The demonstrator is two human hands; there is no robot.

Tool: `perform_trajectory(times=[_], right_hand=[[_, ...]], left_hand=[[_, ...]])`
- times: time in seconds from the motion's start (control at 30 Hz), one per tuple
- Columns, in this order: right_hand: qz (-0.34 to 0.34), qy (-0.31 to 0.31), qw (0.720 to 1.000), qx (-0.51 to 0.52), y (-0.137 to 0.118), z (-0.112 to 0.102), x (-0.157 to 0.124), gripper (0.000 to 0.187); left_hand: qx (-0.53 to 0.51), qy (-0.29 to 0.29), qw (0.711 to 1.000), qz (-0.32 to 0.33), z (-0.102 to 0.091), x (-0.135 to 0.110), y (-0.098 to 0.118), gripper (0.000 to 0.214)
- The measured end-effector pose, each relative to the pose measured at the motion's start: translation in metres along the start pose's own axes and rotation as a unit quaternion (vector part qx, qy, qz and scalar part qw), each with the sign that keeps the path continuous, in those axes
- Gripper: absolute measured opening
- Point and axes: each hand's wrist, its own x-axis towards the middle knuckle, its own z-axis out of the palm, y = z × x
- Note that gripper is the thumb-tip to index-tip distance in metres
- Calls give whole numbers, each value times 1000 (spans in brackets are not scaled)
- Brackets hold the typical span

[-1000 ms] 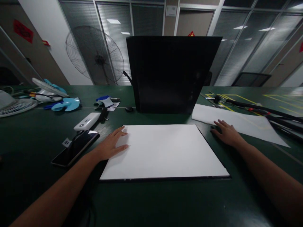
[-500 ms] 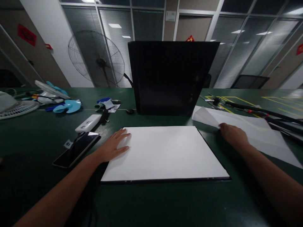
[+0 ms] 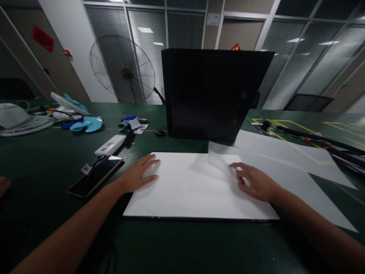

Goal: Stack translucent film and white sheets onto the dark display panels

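A white rectangular panel point(image 3: 176, 194) with a thin black edge lies flat on the green table. My left hand point(image 3: 141, 173) rests on its upper left corner, fingers spread. Over the panel's right side, my right hand point(image 3: 253, 182) has its fingers bent around the edge of a thin translucent white sheet point(image 3: 299, 188). One corner of this sheet overlaps the panel's upper right area, and the rest trails to the right. Beneath it on the table is another white sheet point(image 3: 327, 158). The exact grip point is partly hidden by my fingers.
Behind the panel stands a large black box-like screen point(image 3: 213, 95). Left of my left hand lie a phone point(image 3: 97, 177) and a white device point(image 3: 110, 145). Fan parts point(image 3: 88, 124) are further left, dark rods point(image 3: 302, 134) at right. Another person's hand point(image 3: 4, 185) shows at the left edge.
My right hand has moved left from the sheet pile to above the panel, drawing the translucent sheet partly over it. My left hand stays on the panel's corner. The view has shifted slightly.
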Motion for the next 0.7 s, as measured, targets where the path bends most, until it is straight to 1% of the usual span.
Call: perform_trajectory(times=[0.07, 0.13, 0.2, 0.27, 0.3, 0.37, 0.43, 0.5, 0.6, 0.63, 0.7], right_hand=[[-25, -28, 999, 35, -25, 2, 0, 28], [-39, -58, 995, 71, -43, 3, 1, 37], [-47, -77, 991, 100, -50, 4, 1, 46], [-40, -67, 991, 108, -44, 5, 2, 51], [-28, -48, 993, 99, -36, 6, 3, 52], [13, 6, 998, 59, -11, 7, 4, 55], [63, 58, 996, 4, 22, 6, 3, 55], [107, 87, 989, -42, 57, 4, -1, 53], [166, 95, 978, -83, 99, -2, -10, 52], [182, 90, 975, -88, 108, -3, -13, 52], [202, 81, 972, -89, 118, -6, -16, 51]], left_hand=[[1, 3, 1000, 1, 0, 0, 0, 76], [4, 0, 1000, -3, 0, 1, 0, 77], [6, -5, 1000, -8, 0, 1, 1, 78], [7, -7, 1000, -10, 0, 1, 2, 77], [7, -7, 1000, -10, 0, 1, 2, 77], [7, -5, 1000, -12, 0, 1, 2, 76], [8, -5, 1000, -13, 1, 1, 1, 75], [8, -9, 1000, -13, 1, 1, 1, 74], [9, -15, 1000, -14, 1, 1, 1, 75], [10, -14, 1000, -14, 1, 1, 0, 76], [12, -11, 1000, -12, 1, 1, 0, 76]])
